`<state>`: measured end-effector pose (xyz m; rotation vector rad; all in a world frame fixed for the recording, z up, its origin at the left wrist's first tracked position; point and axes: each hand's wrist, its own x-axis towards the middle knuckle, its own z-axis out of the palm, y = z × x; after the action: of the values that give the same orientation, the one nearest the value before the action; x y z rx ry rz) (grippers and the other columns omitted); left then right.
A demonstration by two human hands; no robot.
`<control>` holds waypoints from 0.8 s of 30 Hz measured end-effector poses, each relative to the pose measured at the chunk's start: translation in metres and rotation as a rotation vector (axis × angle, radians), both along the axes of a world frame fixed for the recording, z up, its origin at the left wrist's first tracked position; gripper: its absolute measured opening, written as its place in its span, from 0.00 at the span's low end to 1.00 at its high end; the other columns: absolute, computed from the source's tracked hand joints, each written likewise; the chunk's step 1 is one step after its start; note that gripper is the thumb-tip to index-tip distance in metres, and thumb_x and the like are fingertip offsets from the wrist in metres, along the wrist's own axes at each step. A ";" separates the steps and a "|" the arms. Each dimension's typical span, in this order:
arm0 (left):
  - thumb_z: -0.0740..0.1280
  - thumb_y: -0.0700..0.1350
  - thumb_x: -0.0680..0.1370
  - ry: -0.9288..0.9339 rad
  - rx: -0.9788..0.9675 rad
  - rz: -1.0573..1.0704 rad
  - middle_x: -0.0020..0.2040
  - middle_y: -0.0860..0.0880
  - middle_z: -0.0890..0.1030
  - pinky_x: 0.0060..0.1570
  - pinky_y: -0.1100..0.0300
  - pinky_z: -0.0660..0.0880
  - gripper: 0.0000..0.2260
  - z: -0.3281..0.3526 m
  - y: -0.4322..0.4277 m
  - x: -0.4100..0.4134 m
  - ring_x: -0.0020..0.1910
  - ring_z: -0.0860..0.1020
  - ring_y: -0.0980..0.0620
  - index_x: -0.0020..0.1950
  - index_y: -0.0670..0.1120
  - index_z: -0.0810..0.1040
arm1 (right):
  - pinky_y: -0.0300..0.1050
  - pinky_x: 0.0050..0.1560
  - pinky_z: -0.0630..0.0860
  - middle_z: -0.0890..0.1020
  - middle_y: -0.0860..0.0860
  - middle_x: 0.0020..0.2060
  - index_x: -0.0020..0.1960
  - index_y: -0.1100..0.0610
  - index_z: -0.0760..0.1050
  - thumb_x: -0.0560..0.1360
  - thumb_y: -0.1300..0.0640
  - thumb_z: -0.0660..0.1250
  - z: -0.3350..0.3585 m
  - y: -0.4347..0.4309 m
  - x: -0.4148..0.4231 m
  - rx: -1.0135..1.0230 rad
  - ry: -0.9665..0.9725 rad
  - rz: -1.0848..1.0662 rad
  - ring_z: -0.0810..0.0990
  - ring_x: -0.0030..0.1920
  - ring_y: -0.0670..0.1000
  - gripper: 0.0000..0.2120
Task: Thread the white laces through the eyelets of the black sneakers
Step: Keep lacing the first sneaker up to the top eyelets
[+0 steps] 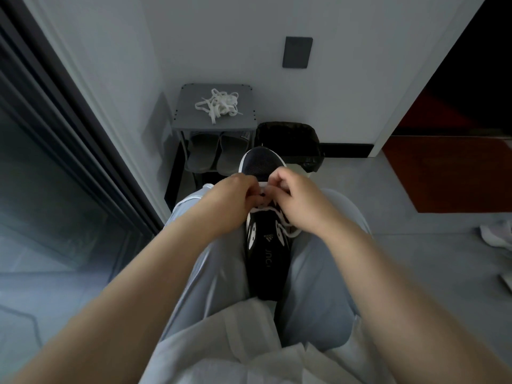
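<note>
A black sneaker with white side marks lies between my knees, toe pointing away from me. A white lace runs across its lower eyelets and trails off to the right side. My left hand pinches the lace at the eyelets near the toe end. My right hand grips the lace just opposite, fingers curled over it. The eyelets under my fingers are hidden. A second white lace lies in a loose tangle on top of a small grey shoe rack ahead.
Grey slippers sit on the rack's lower shelf. A black-lined bin stands right of it against the white wall. A dark sliding door frame runs along the left. White cloth lies on the floor at right.
</note>
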<state>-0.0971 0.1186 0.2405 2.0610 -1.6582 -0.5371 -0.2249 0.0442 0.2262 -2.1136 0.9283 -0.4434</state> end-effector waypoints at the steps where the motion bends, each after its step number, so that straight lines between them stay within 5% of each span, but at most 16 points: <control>1: 0.63 0.43 0.78 0.033 -0.008 -0.014 0.39 0.51 0.72 0.35 0.61 0.60 0.06 0.003 -0.001 0.000 0.40 0.70 0.51 0.46 0.41 0.74 | 0.34 0.31 0.63 0.75 0.45 0.29 0.39 0.49 0.68 0.78 0.56 0.62 0.001 0.000 0.002 0.059 -0.019 -0.017 0.71 0.27 0.38 0.10; 5: 0.60 0.46 0.79 0.022 0.161 -0.118 0.36 0.54 0.75 0.39 0.59 0.68 0.07 0.012 -0.003 0.012 0.39 0.73 0.51 0.42 0.47 0.70 | 0.39 0.31 0.63 0.72 0.46 0.27 0.37 0.50 0.68 0.75 0.60 0.65 0.012 -0.007 -0.006 0.118 0.056 0.069 0.67 0.26 0.42 0.11; 8: 0.62 0.50 0.78 -0.122 0.240 -0.062 0.40 0.51 0.74 0.40 0.57 0.67 0.08 0.021 -0.002 0.028 0.41 0.73 0.49 0.49 0.46 0.67 | 0.42 0.32 0.66 0.72 0.46 0.27 0.37 0.50 0.70 0.69 0.61 0.66 0.016 -0.019 -0.023 -0.270 0.263 -0.030 0.71 0.29 0.44 0.08; 10: 0.65 0.55 0.75 -0.284 0.164 0.065 0.40 0.51 0.74 0.43 0.57 0.66 0.18 0.027 0.001 0.034 0.42 0.74 0.47 0.56 0.46 0.65 | 0.44 0.35 0.69 0.73 0.46 0.28 0.42 0.51 0.72 0.70 0.59 0.67 0.013 -0.020 -0.027 -0.487 0.215 -0.173 0.74 0.32 0.50 0.05; 12: 0.66 0.59 0.71 -0.426 0.086 0.117 0.41 0.50 0.76 0.48 0.56 0.63 0.27 0.026 0.001 0.035 0.45 0.75 0.46 0.62 0.47 0.63 | 0.43 0.35 0.71 0.74 0.47 0.25 0.45 0.52 0.72 0.73 0.56 0.68 0.007 -0.015 -0.022 -0.270 -0.058 -0.276 0.75 0.30 0.50 0.05; 14: 0.68 0.58 0.69 -0.411 0.077 0.128 0.40 0.50 0.75 0.53 0.55 0.63 0.33 0.022 0.002 0.034 0.47 0.72 0.47 0.68 0.48 0.60 | 0.41 0.35 0.74 0.73 0.45 0.23 0.45 0.51 0.72 0.76 0.55 0.66 0.008 -0.010 -0.014 0.230 -0.361 -0.332 0.75 0.26 0.46 0.03; 16: 0.70 0.51 0.69 -0.350 0.014 0.189 0.41 0.49 0.76 0.58 0.53 0.64 0.32 0.016 0.004 0.038 0.49 0.71 0.46 0.69 0.48 0.61 | 0.43 0.35 0.74 0.70 0.43 0.21 0.44 0.51 0.72 0.77 0.55 0.64 0.008 -0.008 -0.017 0.455 -0.436 -0.311 0.70 0.23 0.43 0.04; 19: 0.69 0.41 0.71 -0.389 -0.323 0.344 0.40 0.47 0.80 0.61 0.50 0.65 0.24 0.011 0.007 0.047 0.54 0.71 0.44 0.65 0.45 0.66 | 0.37 0.32 0.68 0.72 0.44 0.23 0.43 0.52 0.72 0.75 0.52 0.67 0.010 -0.018 -0.031 -0.128 -0.203 -0.305 0.68 0.24 0.43 0.05; 21: 0.67 0.42 0.74 -0.205 -0.485 0.439 0.41 0.48 0.79 0.53 0.56 0.66 0.19 0.007 0.009 0.050 0.54 0.70 0.47 0.63 0.44 0.67 | 0.33 0.29 0.65 0.71 0.46 0.24 0.41 0.52 0.73 0.75 0.52 0.67 0.016 -0.022 -0.036 -0.292 -0.245 -0.341 0.69 0.25 0.44 0.07; 24: 0.63 0.45 0.79 0.667 -0.358 0.568 0.45 0.49 0.77 0.42 0.58 0.74 0.08 0.001 0.002 0.042 0.43 0.78 0.51 0.55 0.44 0.69 | 0.36 0.29 0.72 0.71 0.46 0.21 0.42 0.56 0.74 0.79 0.47 0.59 0.024 -0.016 -0.026 0.304 -0.532 -0.338 0.69 0.22 0.42 0.14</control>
<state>-0.0553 0.1210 0.2417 1.7068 -0.6879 -0.5842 -0.2507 0.0281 0.2506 -1.4581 0.9586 -0.9201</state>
